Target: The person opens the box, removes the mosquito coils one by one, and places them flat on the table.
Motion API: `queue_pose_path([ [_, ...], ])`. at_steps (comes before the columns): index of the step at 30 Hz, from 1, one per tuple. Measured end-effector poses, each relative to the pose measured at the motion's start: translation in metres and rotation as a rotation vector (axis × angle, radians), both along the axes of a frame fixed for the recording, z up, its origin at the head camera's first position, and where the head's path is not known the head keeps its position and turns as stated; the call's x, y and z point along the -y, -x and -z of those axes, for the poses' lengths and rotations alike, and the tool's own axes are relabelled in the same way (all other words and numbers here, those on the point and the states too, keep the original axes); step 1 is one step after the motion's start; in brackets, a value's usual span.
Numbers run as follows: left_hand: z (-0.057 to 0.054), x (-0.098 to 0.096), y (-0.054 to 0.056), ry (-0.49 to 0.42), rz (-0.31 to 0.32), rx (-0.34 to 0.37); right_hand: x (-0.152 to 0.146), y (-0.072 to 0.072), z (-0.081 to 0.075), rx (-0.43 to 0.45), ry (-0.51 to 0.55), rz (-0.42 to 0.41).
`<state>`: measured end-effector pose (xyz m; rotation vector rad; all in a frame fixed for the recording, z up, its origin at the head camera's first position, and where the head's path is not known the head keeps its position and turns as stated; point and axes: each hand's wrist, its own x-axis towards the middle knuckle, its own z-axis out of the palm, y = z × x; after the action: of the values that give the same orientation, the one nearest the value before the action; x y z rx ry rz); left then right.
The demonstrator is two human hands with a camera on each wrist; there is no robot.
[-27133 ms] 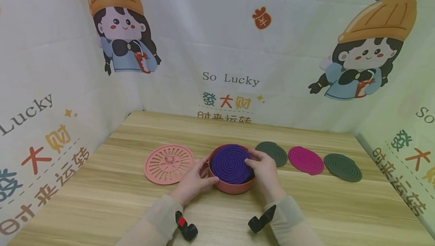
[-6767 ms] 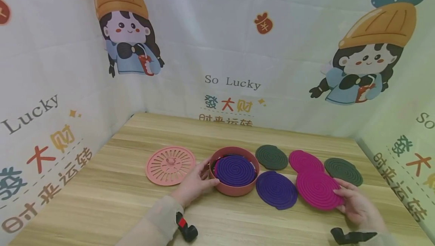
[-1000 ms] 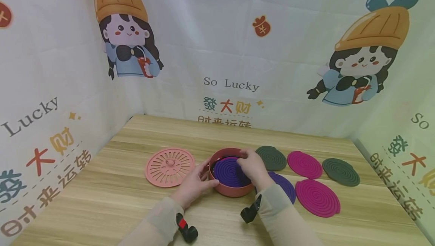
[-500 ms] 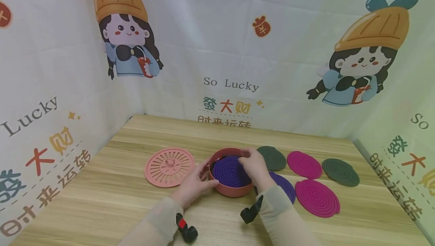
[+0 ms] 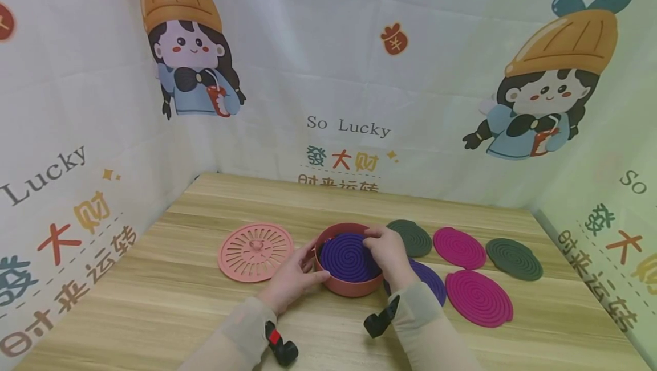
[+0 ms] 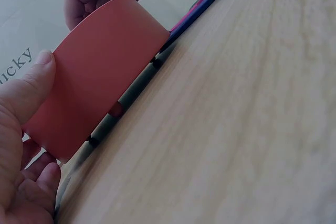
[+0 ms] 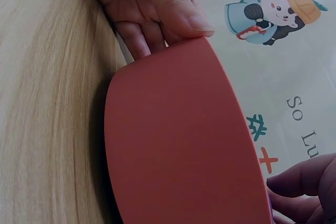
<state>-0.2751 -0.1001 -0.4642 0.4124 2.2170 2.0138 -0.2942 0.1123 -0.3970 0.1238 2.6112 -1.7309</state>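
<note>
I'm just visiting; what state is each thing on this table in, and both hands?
Red box: upright, open.
Pink lid: lying knob up.
Held purple coil: wound, at the box's mouth.
Left hand: gripping the box's side.
Right hand: pinching the held coil's edge.
Other purple coil: lying flat, partly hidden.
Two green coils: lying wound.
Two magenta coils: lying wound.

Left hand (image 5: 291, 281) grips bowl (image 5: 353, 289); right hand (image 5: 388, 251) pinches purple coil (image 5: 347, 257).

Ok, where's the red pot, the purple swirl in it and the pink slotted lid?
Red pot (image 6: 100, 66), left wrist view: outer side wall.
Purple swirl (image 5: 347, 257), head view: spiral's middle.
Pink lid (image 5: 256, 245), head view: its knob.
</note>
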Motion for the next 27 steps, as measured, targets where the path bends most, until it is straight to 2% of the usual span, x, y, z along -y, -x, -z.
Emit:
queue_pose_path([
  [9,0.0,0.0,-0.001,0.004,0.014,0.002,-0.004,0.0,0.002,-0.003,-0.029,-0.012],
  [27,-0.003,0.001,-0.001,0.017,0.011,0.008,-0.013,-0.005,0.0,-0.055,0.061,-0.113],
])
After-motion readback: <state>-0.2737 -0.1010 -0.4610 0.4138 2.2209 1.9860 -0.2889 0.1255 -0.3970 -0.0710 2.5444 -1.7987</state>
